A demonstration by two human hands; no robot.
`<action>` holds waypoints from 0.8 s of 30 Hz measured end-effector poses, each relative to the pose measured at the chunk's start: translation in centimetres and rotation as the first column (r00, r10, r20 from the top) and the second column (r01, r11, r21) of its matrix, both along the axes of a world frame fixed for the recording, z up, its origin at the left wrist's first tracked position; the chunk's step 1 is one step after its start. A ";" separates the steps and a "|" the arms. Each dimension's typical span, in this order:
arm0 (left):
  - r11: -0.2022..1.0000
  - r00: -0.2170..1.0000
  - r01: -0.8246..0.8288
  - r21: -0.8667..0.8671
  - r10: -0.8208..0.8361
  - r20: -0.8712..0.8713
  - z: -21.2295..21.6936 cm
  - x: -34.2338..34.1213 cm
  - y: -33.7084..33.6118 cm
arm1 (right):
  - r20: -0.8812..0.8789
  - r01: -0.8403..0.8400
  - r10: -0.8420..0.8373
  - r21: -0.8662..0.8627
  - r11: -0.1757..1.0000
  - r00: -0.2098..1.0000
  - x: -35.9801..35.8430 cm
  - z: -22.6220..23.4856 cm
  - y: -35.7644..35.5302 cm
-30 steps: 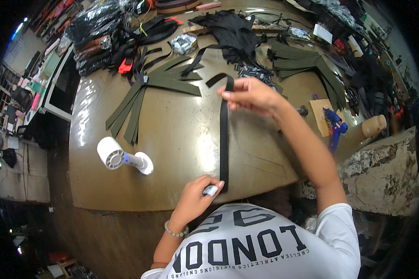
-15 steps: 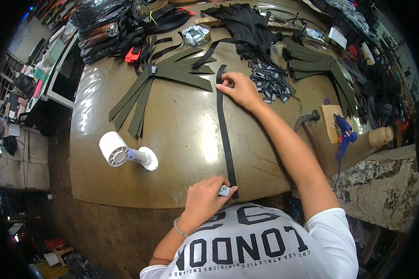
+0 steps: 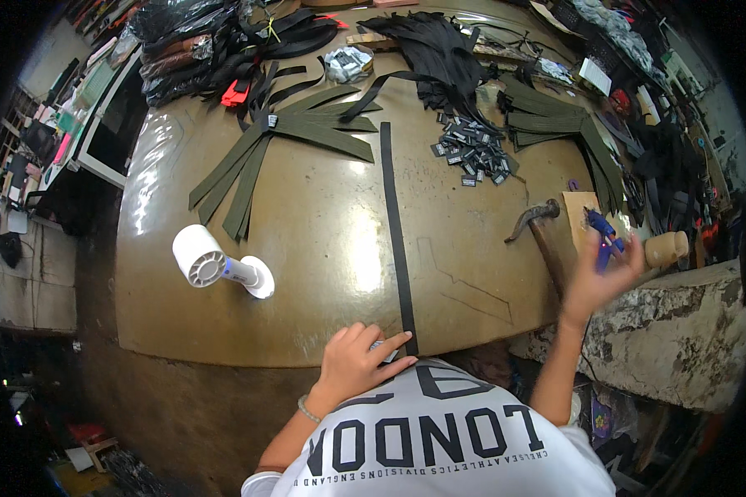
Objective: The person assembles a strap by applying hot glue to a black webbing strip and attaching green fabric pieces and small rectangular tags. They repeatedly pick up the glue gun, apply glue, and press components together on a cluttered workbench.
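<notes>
The left hand (image 3: 350, 362), clutching a whitish tag (image 3: 378, 346), is steadying a black fabric strap (image 3: 395, 224) at the near edge of the brown table (image 3: 319, 240); the blurred right hand (image 3: 595, 286) is overlapping a blue plastic glue gun (image 3: 598, 222), grip unclear.

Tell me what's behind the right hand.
Behind the blurred right hand, parts of the glue gun show, with tan card by its tip; the rest of its body is covered.

A workshop: the worn worktable (image 3: 315, 306) has a hammer (image 3: 543, 210) and blue glue gun (image 3: 598, 222) toward its right side, heaped black straps (image 3: 439, 62) and bundles (image 3: 178, 65) (some plastic-wrapped) along its far edge.
</notes>
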State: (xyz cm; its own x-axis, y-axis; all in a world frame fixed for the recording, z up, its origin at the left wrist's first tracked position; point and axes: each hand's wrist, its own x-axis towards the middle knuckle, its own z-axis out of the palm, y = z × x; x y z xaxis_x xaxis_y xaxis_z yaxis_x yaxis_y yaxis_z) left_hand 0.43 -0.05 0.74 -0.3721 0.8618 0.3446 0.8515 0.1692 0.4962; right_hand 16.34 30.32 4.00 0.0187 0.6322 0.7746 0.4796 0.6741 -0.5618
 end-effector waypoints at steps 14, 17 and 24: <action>0.998 1.000 -0.010 0.059 0.010 0.000 -0.3 0.0 0.3 | -0.056 -0.490 0.531 -0.480 0.728 0.845 -0.3 1.1 1.5; 0.999 1.000 -0.001 0.049 0.001 0.000 -0.3 -0.1 0.2 | 0.031 -0.651 0.859 -0.638 0.410 0.511 -4.0 1.2 -2.1; 1.000 1.000 0.013 0.009 -0.013 0.017 -0.4 -0.3 0.2 | 0.249 -0.660 0.955 -0.692 0.294 0.163 -7.4 1.4 -2.3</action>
State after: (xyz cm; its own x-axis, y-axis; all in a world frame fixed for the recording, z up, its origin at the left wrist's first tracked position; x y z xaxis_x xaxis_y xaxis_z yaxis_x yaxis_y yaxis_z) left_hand 0.16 0.11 0.33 -0.3667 0.8636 0.3460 0.8452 0.1538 0.5119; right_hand 8.93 28.00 5.44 -0.9822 0.1635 0.0924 0.0455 0.6846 -0.7275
